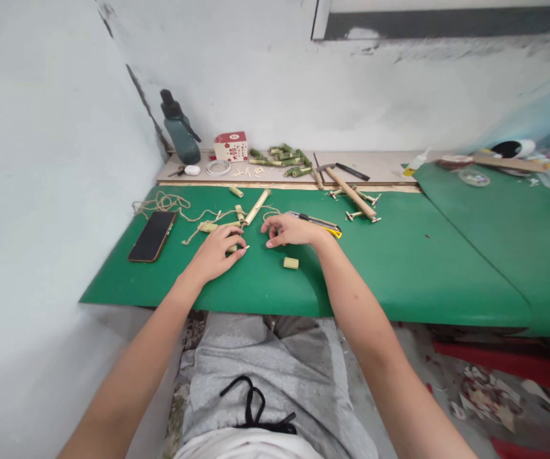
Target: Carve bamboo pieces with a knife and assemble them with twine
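Observation:
My left hand [218,254] is closed in a pinch over the green mat, with the pale tip of a small wooden peg [247,247] showing at thumb and forefinger. Under its fingers lies a short bamboo piece [231,249], partly hidden. My right hand [286,231] hovers nearby with fingers loosely bent and apart, holding nothing that I can see. Just behind it rests a yellow-and-black utility knife [325,224]. A short bamboo tube [291,262] lies in front of the right hand. Beyond both hands, a longer split bamboo stick [257,207] points away from me.
Twine [164,203] and a phone [152,236] lie at left. A hammer [351,191] rests across small peg-and-bamboo assemblies [354,216]. On the back ledge stand a bottle [182,134], a red-and-white box [231,148], cut green bamboo [282,156] and a glue bottle [415,164].

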{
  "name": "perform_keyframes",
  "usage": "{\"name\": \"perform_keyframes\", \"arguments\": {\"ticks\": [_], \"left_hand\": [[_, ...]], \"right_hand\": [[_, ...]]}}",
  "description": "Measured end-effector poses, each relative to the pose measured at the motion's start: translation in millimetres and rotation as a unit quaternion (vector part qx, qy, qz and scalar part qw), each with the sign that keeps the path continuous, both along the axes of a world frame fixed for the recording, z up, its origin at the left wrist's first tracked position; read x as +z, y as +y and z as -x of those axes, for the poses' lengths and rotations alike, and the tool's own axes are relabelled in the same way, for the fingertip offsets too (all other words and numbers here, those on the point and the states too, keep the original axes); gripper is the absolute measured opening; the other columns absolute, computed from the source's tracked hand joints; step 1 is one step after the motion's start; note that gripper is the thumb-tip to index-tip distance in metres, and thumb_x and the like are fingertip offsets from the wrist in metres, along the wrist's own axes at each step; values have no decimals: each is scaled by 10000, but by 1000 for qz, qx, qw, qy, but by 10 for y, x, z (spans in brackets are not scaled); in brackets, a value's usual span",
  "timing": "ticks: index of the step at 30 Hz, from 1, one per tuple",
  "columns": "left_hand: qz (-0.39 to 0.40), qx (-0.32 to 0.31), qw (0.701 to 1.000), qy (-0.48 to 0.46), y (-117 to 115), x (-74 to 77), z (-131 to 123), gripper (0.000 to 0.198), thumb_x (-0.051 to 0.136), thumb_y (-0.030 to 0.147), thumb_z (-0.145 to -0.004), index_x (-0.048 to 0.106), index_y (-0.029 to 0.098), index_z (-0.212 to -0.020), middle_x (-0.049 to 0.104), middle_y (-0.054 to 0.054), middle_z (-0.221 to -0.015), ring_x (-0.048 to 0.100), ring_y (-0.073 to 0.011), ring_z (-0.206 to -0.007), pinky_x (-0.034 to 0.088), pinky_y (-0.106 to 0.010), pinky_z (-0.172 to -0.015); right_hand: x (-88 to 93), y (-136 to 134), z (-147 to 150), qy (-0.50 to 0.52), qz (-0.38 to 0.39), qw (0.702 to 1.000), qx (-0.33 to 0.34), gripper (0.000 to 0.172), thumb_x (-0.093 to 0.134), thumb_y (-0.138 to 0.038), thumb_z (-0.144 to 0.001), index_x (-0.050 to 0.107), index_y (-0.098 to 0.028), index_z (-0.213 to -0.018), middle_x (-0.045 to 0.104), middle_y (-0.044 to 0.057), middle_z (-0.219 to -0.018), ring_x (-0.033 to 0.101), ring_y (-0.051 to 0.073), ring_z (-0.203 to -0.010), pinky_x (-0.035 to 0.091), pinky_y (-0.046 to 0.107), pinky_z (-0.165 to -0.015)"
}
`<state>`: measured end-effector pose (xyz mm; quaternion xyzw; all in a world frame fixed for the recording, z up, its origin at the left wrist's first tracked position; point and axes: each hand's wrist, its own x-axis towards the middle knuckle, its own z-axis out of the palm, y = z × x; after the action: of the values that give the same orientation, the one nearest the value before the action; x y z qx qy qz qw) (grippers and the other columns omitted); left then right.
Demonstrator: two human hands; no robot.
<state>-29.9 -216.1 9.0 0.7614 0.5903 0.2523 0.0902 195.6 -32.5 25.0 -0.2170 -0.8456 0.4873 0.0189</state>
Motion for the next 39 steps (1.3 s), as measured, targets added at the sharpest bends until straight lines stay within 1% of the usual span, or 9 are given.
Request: {"name": "perform_keyframes", "arguments": {"ticks": [5, 8, 12, 14, 18, 22, 25, 33, 39], "left_hand": [[-5, 8, 1000, -18, 2, -21, 11, 146, 618, 319, -1032, 730, 229, -1059, 662, -112, -1395, 589, -298, -1372, 461, -512, -1195], [-12, 13, 999, -36, 9, -51, 32, 160, 594, 330, -1052, 714, 234, -1095, 661, -110, -1398, 600, -288, -1356, 464, -502, -1187], [-28, 4, 999, -45, 16, -76, 54, 195, 558, 341, -1080, 712, 236, -1138, 662, -105, -1385, 608, -274, -1341, 462, -485, -1186], [-30, -2, 998, -47, 14, -72, 57, 205, 553, 349, -1086, 712, 234, -1144, 661, -106, -1384, 607, -272, -1346, 465, -478, -1183], [-27, -13, 998, -57, 6, -57, 54, 203, 567, 356, -1081, 722, 239, -1139, 671, -106, -1362, 617, -276, -1350, 475, -480, -1180], [-27, -26, 997, -65, -1, -55, 57, 217, 562, 367, -1086, 730, 248, -1153, 678, -100, -1358, 618, -266, -1351, 468, -474, -1193], [-20, -32, 997, -73, -5, -53, 56, 227, 556, 377, -1089, 737, 262, -1166, 681, -93, -1369, 613, -263, -1354, 470, -465, -1190], [-12, -73, 995, -68, 26, -45, 4, 233, 524, 352, -1099, 728, 241, -1089, 724, -99, -1266, 638, -260, -1250, 493, -467, -1118], [-36, -57, 994, -81, 1, -38, -2, 215, 546, 352, -1091, 721, 235, -1050, 749, -88, -1151, 656, -259, -1167, 502, -455, -1061]], "right_hand": [[226, -45, -192, 53, -49, 994, -85, 344, 791, -390, -788, 709, -194, -1059, 714, 7, -869, 626, 159, -725, 494, 292, -685], [340, -250, -478, 46, -92, 985, -141, 331, 782, -411, -832, 718, -213, -1089, 738, 26, -927, 647, 192, -799, 496, 314, -721], [241, -695, -777, -32, -156, 977, -143, 381, 858, -337, -809, 739, -246, -1159, 754, 51, -1056, 678, 222, -890, 500, 335, -774], [118, -886, -804, -40, -190, 968, -159, 316, 844, -267, -826, 747, -249, -1126, 745, 62, -1106, 680, 233, -950, 504, 349, -829], [-79, -1052, -597, 7, -206, 951, -230, 141, 750, -226, -911, 746, -247, -1050, 727, 56, -1064, 661, 218, -910, 490, 350, -826], [-142, -1068, -234, 73, -167, 952, -244, 186, 771, -234, -909, 759, -262, -1093, 716, 38, -1041, 654, 197, -846, 504, 342, -810], [-163, -1102, -68, 85, -172, 949, -250, 194, 767, -236, -922, 767, -278, -1112, 725, 40, -1057, 666, 204, -857, 518, 350, -822], [-209, -1196, -55, 83, -229, 947, -210, 216, 746, -216, -962, 773, -288, -1164, 743, 50, -1168, 704, 227, -1026, 529, 354, -879], [-225, -1184, -45, 66, -244, 943, -216, 172, 775, -256, -962, 772, -274, -1133, 752, 49, -1115, 686, 230, -1022, 507, 354, -869]]}}
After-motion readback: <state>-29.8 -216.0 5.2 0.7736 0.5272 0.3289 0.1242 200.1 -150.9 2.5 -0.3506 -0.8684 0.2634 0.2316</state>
